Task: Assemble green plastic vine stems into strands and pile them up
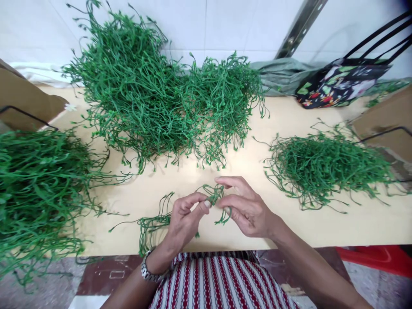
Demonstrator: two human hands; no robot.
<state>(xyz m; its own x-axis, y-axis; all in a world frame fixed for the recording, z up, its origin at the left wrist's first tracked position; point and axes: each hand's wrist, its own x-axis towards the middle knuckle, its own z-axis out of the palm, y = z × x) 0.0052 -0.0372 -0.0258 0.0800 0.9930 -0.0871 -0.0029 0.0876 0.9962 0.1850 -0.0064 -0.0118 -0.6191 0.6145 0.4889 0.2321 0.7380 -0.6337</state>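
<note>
Between my two hands, over the table's front part, is a small green artificial stem [216,194] with several thin curled branches. My left hand [188,216] pinches it between thumb and forefinger, a metal-banded watch on the wrist. On the other side, my right hand [246,208] has its thumb and fingers bent at the stem's branches, with the forefinger raised apart. Whether the right fingertips grip a branch is hard to see. Just left of my left hand lies a small bunch of green stems [153,223], partly hidden behind that hand.
A tall heap of green stems [138,94] stands against the tiled wall. More piles lie at the left [35,193] and right [328,165]. Cardboard boxes [28,101] flank the table [257,240]. A floral black bag [341,81] sits at the back right.
</note>
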